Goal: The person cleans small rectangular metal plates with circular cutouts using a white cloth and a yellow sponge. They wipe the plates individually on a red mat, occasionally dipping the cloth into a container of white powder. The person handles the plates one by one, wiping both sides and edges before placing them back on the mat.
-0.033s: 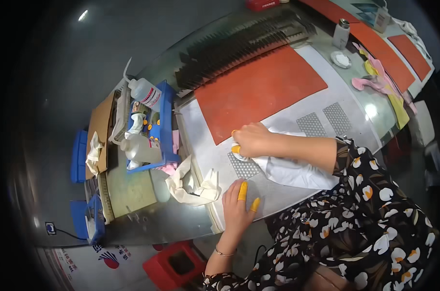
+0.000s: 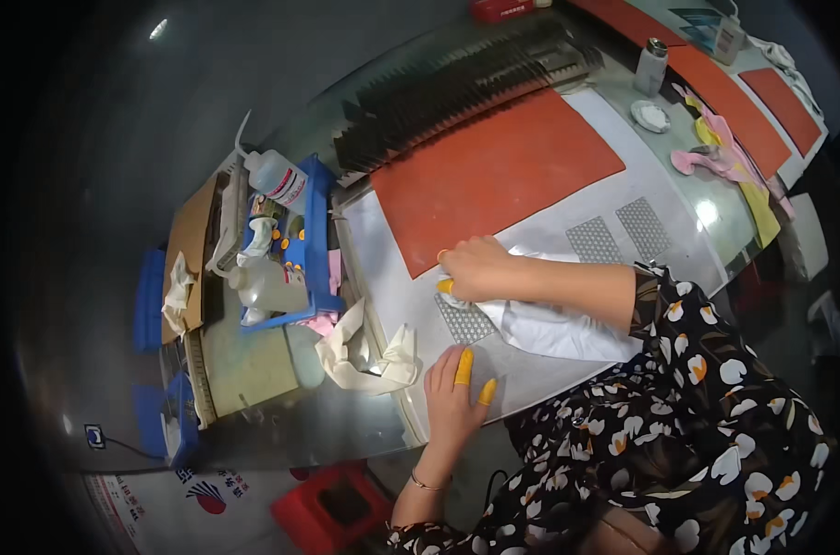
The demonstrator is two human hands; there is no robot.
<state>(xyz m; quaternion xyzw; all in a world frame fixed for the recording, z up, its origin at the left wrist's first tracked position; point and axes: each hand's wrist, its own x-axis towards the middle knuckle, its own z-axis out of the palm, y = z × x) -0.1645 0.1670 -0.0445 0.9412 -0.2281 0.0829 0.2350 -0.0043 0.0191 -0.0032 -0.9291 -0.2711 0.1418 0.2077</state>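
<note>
White cloth (image 2: 568, 333) is pressed onto the dotted plate (image 2: 468, 324) by the right hand (image 2: 478, 268).
Cloth is bunched under the right hand's tightly curled fingers. Left hand (image 2: 450, 396) is laid nearly flat, fingers slightly spread, nothing gripped, fingertips at the plate's near edge; contact can't be told. Plate is seated on the white sheet (image 2: 397, 301), just nearside of the orange mat (image 2: 503, 176); two similar plates (image 2: 593, 240) are set to the right.

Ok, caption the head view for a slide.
Right hand holds a white cloth over a patterned grey sheet, left hand nearby.
</note>
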